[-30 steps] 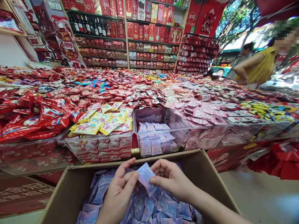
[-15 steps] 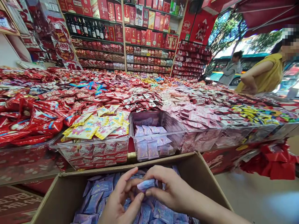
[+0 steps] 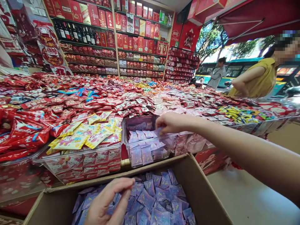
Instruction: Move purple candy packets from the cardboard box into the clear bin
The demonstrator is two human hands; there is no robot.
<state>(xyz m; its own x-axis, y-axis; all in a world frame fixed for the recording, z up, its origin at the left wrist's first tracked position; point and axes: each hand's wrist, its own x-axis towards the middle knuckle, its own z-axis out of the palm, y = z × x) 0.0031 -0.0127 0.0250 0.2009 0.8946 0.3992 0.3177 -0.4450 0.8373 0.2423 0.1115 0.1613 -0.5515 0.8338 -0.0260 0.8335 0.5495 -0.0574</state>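
My right hand [image 3: 172, 122] reaches over the right side of a clear plastic bin [image 3: 150, 143]. Its fingers pinch a small purple candy packet, mostly hidden by the hand. Inside the bin, similar pale purple packets [image 3: 141, 135] lie in rows. Nearer to me, my left hand [image 3: 109, 201] hovers above an open cardboard box [image 3: 201, 190]. Its thumb and fingers are curved towards each other, slightly apart, with nothing visible between them. Many loose purple candy packets [image 3: 156, 195] fill the box below.
Left of the bin stands another clear bin heaped with yellow and white packets [image 3: 86, 134]. Pink packets [image 3: 187, 142] adjoin on the right. Heaps of red sweets [image 3: 30, 134] spread left. Shelves with bottles [image 3: 75, 32] rise behind. A person in yellow [image 3: 260, 79] stands at right.
My right hand has left the left hand and moved up and forward to the bin with the packet. My left hand has shifted slightly left and down. The view has turned a little right.
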